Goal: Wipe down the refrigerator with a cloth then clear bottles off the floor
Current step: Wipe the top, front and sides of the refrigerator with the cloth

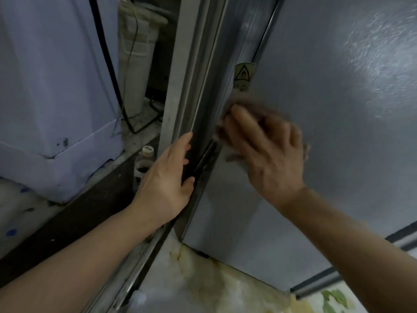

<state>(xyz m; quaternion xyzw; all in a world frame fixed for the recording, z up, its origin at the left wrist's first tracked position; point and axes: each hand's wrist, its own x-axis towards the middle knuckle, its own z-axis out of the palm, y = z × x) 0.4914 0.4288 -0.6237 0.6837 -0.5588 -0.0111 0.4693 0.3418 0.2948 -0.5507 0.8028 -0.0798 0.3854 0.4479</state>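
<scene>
Against the right half of my view stands one grey refrigerator [338, 132], its broad side panel running down to the stained floor [203, 290] at its lower corner. Left of it, across a narrow dark gap, stands one pale lilac appliance [56, 98] with a black cable [108, 64] hanging down its corner, and behind that a white filter housing [137, 59].

My right hand [268, 150] lies flat on the refrigerator's side near its front edge, fingers spread and pressing one brownish cloth [243, 118] against the panel; the cloth is blurred, bunched under my fingers. My left hand [169, 177] is open, fingers straight, resting on the ribbed door seal [198, 123] along the front edge, thumb just beside the seal's dark groove.

One yellow warning sticker [243, 75] with a flame triangle sits on the front edge just above the cloth; its small print is too blurred to read.

One bottle [144, 163] with a pale cap stands on the floor in the gap, just left of my left hand, tight between the refrigerator's edge and the lilac appliance.
</scene>
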